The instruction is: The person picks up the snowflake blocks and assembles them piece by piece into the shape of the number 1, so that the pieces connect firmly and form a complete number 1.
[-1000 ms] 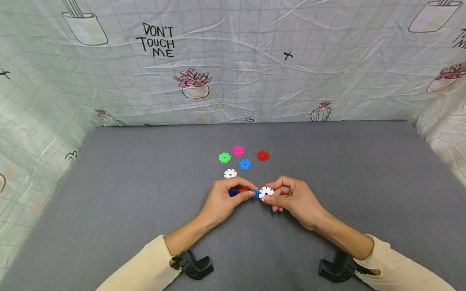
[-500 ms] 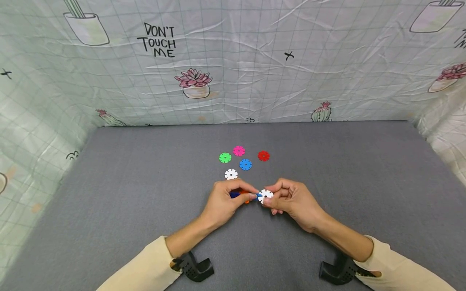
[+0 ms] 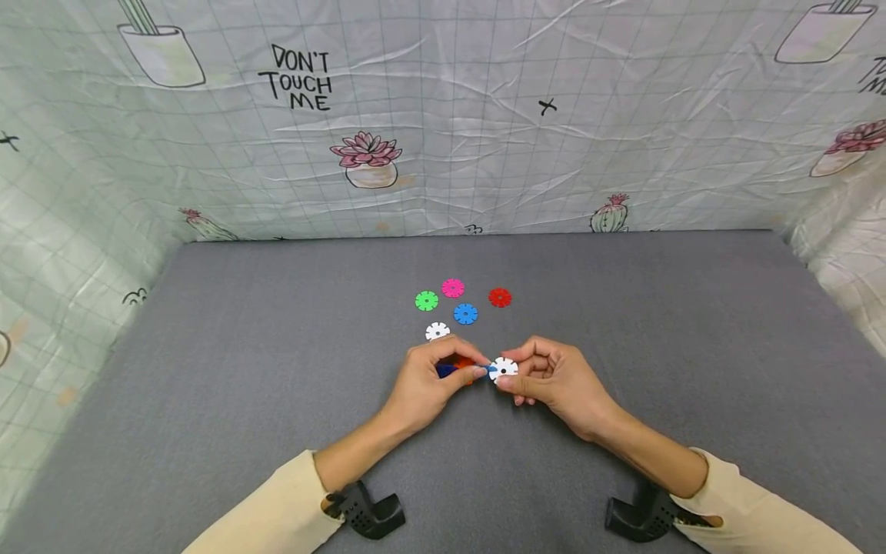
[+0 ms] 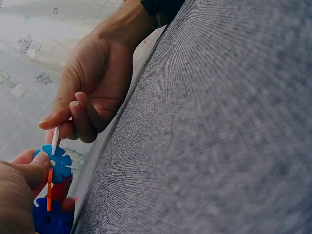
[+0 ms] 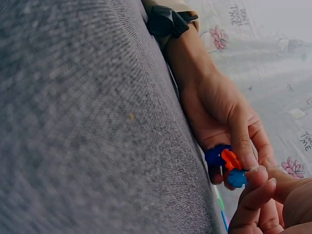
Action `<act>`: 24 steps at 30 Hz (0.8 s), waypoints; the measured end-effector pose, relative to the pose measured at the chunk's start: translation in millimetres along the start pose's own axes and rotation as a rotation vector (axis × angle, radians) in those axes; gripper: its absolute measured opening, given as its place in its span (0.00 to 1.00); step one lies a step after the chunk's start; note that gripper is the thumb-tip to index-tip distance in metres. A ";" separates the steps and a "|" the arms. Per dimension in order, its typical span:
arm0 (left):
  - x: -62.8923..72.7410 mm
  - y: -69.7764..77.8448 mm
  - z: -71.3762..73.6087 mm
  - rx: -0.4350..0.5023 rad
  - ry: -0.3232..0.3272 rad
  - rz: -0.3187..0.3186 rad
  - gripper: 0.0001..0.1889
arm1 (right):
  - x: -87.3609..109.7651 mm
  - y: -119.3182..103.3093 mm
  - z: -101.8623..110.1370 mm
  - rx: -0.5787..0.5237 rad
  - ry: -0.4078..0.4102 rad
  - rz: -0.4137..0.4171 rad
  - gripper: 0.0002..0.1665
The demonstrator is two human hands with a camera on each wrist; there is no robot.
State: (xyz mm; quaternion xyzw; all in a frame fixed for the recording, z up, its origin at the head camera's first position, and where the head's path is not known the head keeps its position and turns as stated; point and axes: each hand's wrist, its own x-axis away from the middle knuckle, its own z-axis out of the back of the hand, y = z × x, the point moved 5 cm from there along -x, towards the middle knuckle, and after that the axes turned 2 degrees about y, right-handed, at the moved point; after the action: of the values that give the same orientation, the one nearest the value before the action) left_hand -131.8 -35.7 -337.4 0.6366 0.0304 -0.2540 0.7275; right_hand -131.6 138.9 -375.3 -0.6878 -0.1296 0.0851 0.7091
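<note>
My left hand (image 3: pixel 422 381) pinches a short chain of notched plastic discs between thumb and fingers. In the left wrist view the chain shows a light blue disc (image 4: pixel 61 165), an orange disc (image 4: pixel 49 195) seen edge-on, and a dark blue disc (image 4: pixel 52 222). The thumb and fingers of my right hand (image 3: pixel 564 381) pinch a white notched disc (image 3: pixel 510 365). Its left edge meets the light blue disc at a notch, the two standing crosswise. How deep the notches sit in each other is hard to tell. Fingers partly cover both pieces.
Beyond the hands, loose notched discs lie flat on the grey table (image 3: pixel 277 346): green (image 3: pixel 421 301), pink (image 3: pixel 448 288), red (image 3: pixel 494 298), blue (image 3: pixel 460 314) and white (image 3: pixel 432 331). The white one is close to my left fingers. A printed cloth (image 3: pixel 443 115) hangs behind.
The white disc in my right hand has shifted slightly left against the light blue disc. The light blue disc now looks narrower, turned more edge-on. The loose discs have stayed put.
</note>
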 end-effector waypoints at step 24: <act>0.6 -32.3 -2.8 -0.039 -0.030 -0.056 0.10 | 0.7 -7.5 7.3 0.016 0.032 0.007 0.22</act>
State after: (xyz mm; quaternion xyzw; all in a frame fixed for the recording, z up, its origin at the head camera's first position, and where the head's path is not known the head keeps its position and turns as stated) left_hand -143.7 -35.2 -367.6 0.6173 0.0424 -0.2832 0.7327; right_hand -133.5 145.8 -367.7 -0.6839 -0.1149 0.0777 0.7163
